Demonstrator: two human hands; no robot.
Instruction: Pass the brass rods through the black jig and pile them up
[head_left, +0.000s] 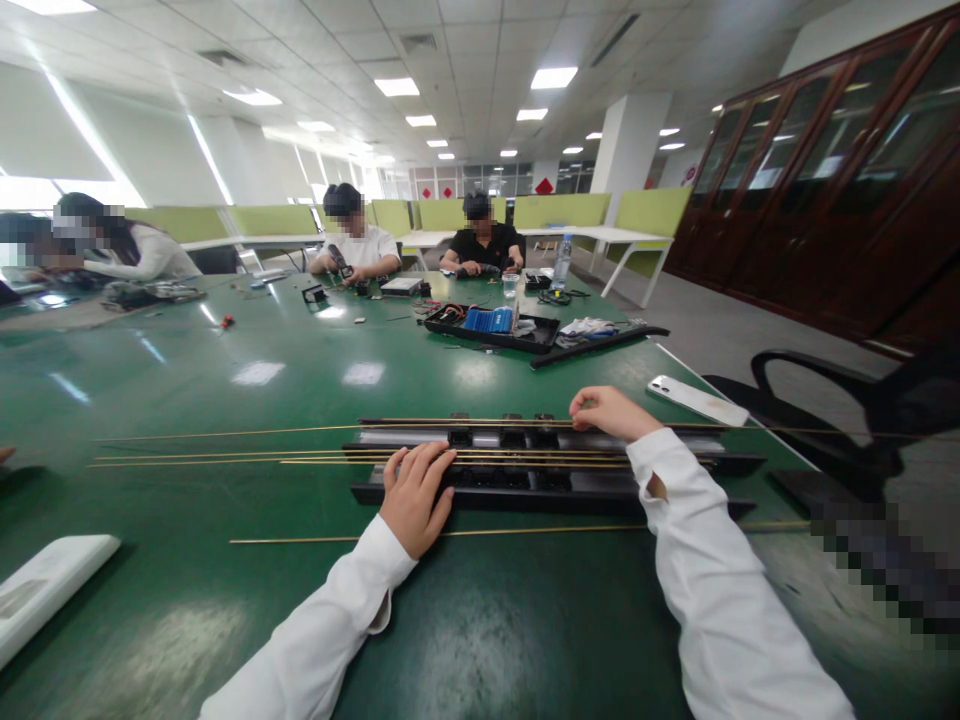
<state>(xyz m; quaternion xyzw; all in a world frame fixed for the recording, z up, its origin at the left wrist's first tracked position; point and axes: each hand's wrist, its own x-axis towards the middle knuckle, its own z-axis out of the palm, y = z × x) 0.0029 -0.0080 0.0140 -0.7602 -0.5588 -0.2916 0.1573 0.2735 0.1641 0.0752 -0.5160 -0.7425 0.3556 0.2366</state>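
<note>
Two long black channel-shaped profiles [480, 497] lie side by side across the green table in front of me, with small black blocks [512, 432] set along them. Several thin brass rods [225, 460] stretch over the profiles and reach far out to the left. My left hand [416, 497] rests with its fingers extended on the rods and the nearer profile. At the far profile, my right hand [611, 412] is closed in a pinch on a brass rod [420, 423]. A single loose brass rod [315, 541] lies on the table nearer to me.
A white phone [697, 398] lies right of the profiles, by a black chair [847, 400]. A black tray [442, 325] with blue parts and a black strip [592, 347] lie farther back. A white object [52, 590] is at left. Several people sit around the table.
</note>
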